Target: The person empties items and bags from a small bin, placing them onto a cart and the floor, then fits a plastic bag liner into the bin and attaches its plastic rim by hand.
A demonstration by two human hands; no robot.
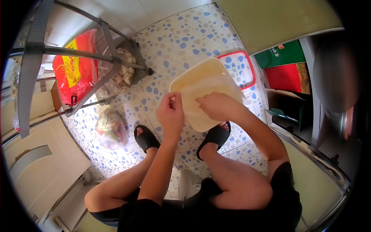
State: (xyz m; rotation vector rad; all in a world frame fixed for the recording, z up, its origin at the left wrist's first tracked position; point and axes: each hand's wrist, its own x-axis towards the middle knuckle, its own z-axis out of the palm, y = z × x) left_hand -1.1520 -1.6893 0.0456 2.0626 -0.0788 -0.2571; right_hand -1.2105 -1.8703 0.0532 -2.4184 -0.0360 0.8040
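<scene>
A cream-coloured rectangular tub [214, 69] stands on the floor between and in front of my feet, with pale contents or a pale bottom inside. Beside its left rim is my left hand [171, 113], its fingers curled and thumb and forefinger pressed together; anything between them is too small to make out. My right hand [219, 106] reaches over the tub from the right, fingers bent and pointing left, and what its fingertips hold, if anything, is hidden. Behind the tub's right side lies a clear lid with a red rim [254, 73].
A grey rack [79, 52] at the left carries a red bag [87, 65] and a clear bag of garlic-like bulbs [125, 71]. A plastic bag [111, 129] lies below. An open cabinet at the right holds green [284, 54] and red boxes [284, 78].
</scene>
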